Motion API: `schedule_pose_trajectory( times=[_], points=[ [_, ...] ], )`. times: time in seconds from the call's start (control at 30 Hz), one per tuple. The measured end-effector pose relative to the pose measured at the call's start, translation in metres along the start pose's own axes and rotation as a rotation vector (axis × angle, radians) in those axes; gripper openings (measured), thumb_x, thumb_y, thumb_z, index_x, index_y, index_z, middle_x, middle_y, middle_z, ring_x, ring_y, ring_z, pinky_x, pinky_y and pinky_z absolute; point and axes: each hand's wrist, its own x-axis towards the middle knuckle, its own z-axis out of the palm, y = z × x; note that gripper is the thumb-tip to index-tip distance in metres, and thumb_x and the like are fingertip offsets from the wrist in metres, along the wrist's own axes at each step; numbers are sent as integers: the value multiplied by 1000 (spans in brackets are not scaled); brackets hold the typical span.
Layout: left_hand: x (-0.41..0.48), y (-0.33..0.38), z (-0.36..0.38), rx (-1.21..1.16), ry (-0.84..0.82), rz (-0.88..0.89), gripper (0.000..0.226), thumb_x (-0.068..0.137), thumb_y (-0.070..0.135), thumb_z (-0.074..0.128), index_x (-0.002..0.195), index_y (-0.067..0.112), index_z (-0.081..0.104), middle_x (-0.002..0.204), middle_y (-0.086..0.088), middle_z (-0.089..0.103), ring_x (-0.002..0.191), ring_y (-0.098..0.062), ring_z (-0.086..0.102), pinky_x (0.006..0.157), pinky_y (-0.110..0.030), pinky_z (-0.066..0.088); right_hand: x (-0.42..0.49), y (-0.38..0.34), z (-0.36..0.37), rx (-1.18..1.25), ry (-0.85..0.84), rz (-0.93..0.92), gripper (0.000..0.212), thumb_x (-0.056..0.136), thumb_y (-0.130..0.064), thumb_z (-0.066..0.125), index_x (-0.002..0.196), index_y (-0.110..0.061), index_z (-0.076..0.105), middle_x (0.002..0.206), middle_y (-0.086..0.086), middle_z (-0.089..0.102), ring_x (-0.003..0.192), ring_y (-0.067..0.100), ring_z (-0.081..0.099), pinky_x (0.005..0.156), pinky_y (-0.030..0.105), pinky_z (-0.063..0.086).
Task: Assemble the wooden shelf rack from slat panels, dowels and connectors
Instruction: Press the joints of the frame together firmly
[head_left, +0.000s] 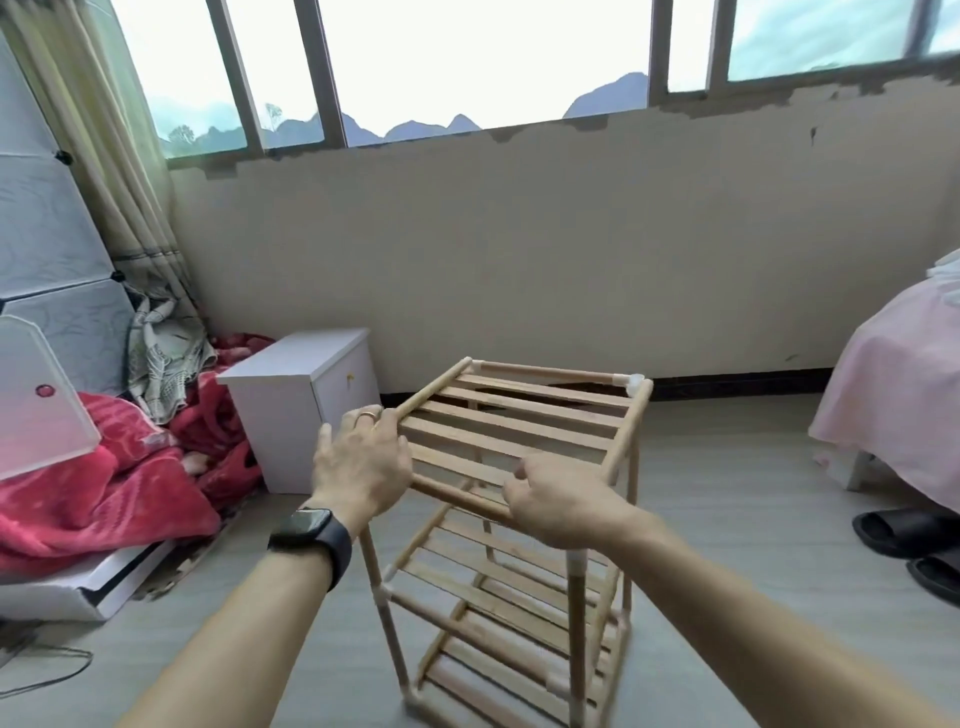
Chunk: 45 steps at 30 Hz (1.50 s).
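Both forearms reach forward and slightly inward, the hands a short way apart on the top of the rack (498, 597). The left hand (363, 457) lies palm down, its fingers spread and nearly straight, and rests on the near left corner of the top slat panel (519, 415). Its fingertips lie over the left side dowel (431, 387). It wears a ring (367, 414), and a dark watch (306, 530) sits on the wrist. The right hand (550, 493) is turned knuckles up, with its fingers curled round the near dowel (457, 493), which it grips close to the near right corner. A bare stretch of that dowel shows between the two hands.

The rack stands upright on the floor (727, 597), its long axis vertical, and drops straight down beneath the hands, with lower slat tiers visible under the wrists. The top panel lies roughly level and stretches away from the hands toward the wall. Its slats run crosswise from the left hand's side to the right hand's side, and the side dowels point away from the person. A white connector (634, 383) caps the far corner, beyond the right hand.

Just left of the left hand stands a white cabinet (306, 395), and farther left lies a red blanket (104, 493). Well to the right of the right hand are a pink bed cover (893, 395) and black slippers (904, 530).
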Motion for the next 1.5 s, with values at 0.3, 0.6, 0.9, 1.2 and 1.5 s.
schedule_pose_trajectory(
  times=[0.3, 0.6, 0.9, 1.2, 1.5],
  points=[
    [-52, 100, -20, -307, -232, 349, 66, 91, 78, 30, 143, 38, 43, 148, 5, 45, 134, -16, 40, 106, -42, 36, -11, 83, -24, 787, 677, 67, 13, 99, -15, 52, 100, -21, 63, 92, 5, 71, 75, 21, 74, 67, 42, 63],
    [-68, 102, 3, -126, -25, 606, 38, 106, 46, 25, 139, 34, 37, 129, 5, 54, 110, -18, 56, 99, -39, 45, 1, 161, 4, 997, 609, 403, 27, 103, -47, 49, 109, -22, 47, 110, 1, 56, 98, 20, 62, 71, 39, 52],
    [-88, 68, 11, -80, -16, 443, 59, 85, 33, 55, 142, 24, 42, 148, -3, 47, 140, -23, 40, 115, -43, 33, -17, 121, 27, 852, 162, 140, 75, 99, -72, 25, 101, -15, 74, 96, 6, 76, 91, 30, 67, 84, 45, 54],
    [-97, 123, 7, -215, 98, 579, 55, 98, 63, 26, 124, 32, 64, 106, 10, 74, 120, -15, 58, 103, -43, 40, -36, 105, 37, 785, 34, 6, 80, 92, -78, 33, 94, -8, 73, 77, -2, 63, 60, 6, 58, 60, 23, 50],
    [-97, 107, 10, -330, 44, 562, 57, 95, 70, 27, 123, 37, 63, 93, 16, 71, 122, -10, 47, 105, -38, 25, -31, 100, 47, 723, 62, -71, 68, 91, -69, 37, 70, -9, 62, 58, -11, 52, 52, 5, 45, 52, 24, 40]
  ],
)
